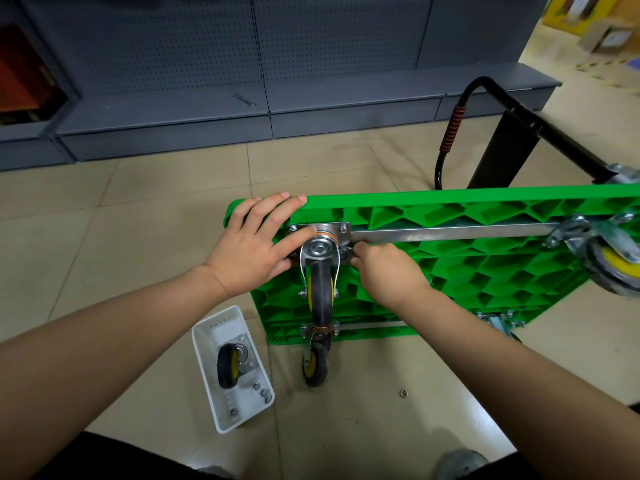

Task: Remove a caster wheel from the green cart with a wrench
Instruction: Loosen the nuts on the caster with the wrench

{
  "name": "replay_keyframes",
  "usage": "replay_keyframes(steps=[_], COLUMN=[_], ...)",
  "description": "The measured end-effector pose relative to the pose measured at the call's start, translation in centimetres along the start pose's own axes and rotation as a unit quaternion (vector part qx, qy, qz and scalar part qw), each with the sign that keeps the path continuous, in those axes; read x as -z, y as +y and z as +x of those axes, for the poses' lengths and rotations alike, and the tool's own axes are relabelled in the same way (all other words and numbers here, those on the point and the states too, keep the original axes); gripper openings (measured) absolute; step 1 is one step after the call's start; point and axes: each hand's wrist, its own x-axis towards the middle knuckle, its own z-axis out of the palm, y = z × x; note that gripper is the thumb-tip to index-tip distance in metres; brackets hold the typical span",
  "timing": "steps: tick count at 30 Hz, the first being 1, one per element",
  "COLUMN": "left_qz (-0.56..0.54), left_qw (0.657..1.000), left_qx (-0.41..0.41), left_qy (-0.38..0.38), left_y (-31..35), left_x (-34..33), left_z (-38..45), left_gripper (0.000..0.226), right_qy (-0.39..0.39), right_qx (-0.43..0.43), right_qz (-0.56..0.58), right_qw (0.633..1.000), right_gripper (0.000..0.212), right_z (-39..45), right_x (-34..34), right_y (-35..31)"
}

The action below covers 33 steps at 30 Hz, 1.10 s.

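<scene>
The green cart (467,265) stands on its side on the floor, its ribbed underside facing me. A caster wheel (321,289) with a black tyre and yellow hub hangs from a metal plate (341,233) at the cart's upper left corner. My left hand (258,244) lies flat with straight fingers over the cart's top edge and the plate's left side. My right hand (384,271) has its fingers curled at the plate's right lower corner, pinching at a nut there; the nut itself is hidden. A wrench (245,99) lies on the grey shelf base behind.
A white basket (211,362) on the floor at the left holds a loose caster (231,365) and several nuts. One nut (403,393) lies on the tiles. More casters sit at the cart's lower left (316,362) and right (613,265). The black handle (491,109) reaches back right.
</scene>
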Motion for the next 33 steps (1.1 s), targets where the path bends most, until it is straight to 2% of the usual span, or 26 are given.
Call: replay_keyframes(steps=[3, 6, 8, 10, 11, 13, 14, 16, 18, 20, 22, 24, 29, 31, 33], left_qz=[-0.001, -0.002, -0.003, -0.002, -0.001, -0.002, -0.003, -0.006, -0.007, -0.006, -0.007, -0.003, -0.003, -0.001, -0.003], left_qw=[1.0, 1.0, 1.0, 1.0, 1.0, 1.0, 1.0, 1.0, 1.0, 1.0, 1.0, 1.0, 1.0, 1.0, 1.0], left_qx=[-0.002, -0.001, -0.001, -0.001, -0.001, -0.002, -0.002, -0.003, -0.003, -0.002, -0.002, -0.002, -0.001, -0.001, -0.002], left_qy=[-0.003, -0.002, -0.001, 0.001, 0.002, -0.001, -0.003, -0.003, -0.002, -0.003, -0.004, -0.005, -0.005, -0.005, -0.003], left_y=[0.0, 0.0, 0.0, 0.0, 0.0, 0.0, 0.0, -0.1, -0.1, -0.1, 0.0, -0.1, 0.0, 0.0, 0.0], left_x=[0.1, 0.1, 0.1, 0.1, 0.0, 0.0, 0.0, 0.0, 0.1, 0.1, 0.2, 0.1, 0.1, 0.0, 0.1], left_z=[0.0, 0.1, 0.0, 0.0, 0.0, 0.0, 0.0, 0.1, 0.1, 0.1, 0.0, 0.0, 0.0, 0.0, 0.0], left_gripper=[0.068, 0.066, 0.066, 0.065, 0.065, 0.066, 0.066, 0.067, 0.066, 0.066, 0.067, 0.067, 0.066, 0.066, 0.065], right_qy=[0.027, 0.018, -0.01, -0.059, -0.093, -0.133, -0.137, -0.128, -0.095, -0.084, -0.108, -0.131, -0.13, -0.117, -0.11], right_qx=[0.034, 0.018, 0.008, -0.024, -0.051, -0.105, -0.129, -0.188, -0.227, -0.263, -0.291, -0.301, -0.314, -0.32, -0.325], right_qz=[-0.145, -0.162, -0.118, 0.022, 0.116, 0.316, 0.414, 0.574, 0.664, 0.707, 0.725, 0.743, 0.783, 0.792, 0.789], right_qw=[0.988, 0.986, 0.993, 0.998, 0.988, 0.934, 0.891, 0.787, 0.706, 0.651, 0.615, 0.584, 0.521, 0.507, 0.509], right_gripper=[0.021, 0.024, 0.019, 0.014, 0.015, 0.01, 0.005, 0.015, 0.017, 0.023, 0.019, 0.024, 0.024, 0.022, 0.022], right_z=[-0.4, -0.7, -0.7, -0.4, -0.4, -0.6, -0.8, -1.4, -1.6, -1.3, -0.9, -0.5, 0.2, 0.3, 0.3], right_x=[1.4, 1.8, 1.4, 0.8, 0.4, -0.6, -1.2, -2.2, -2.9, -3.0, -2.6, -2.2, -1.7, -1.9, -2.1], right_y=[-0.7, -0.2, 0.8, 2.0, 2.5, 2.8, 2.7, 2.2, 1.7, 1.3, 0.6, -0.1, -1.6, -1.6, -1.6])
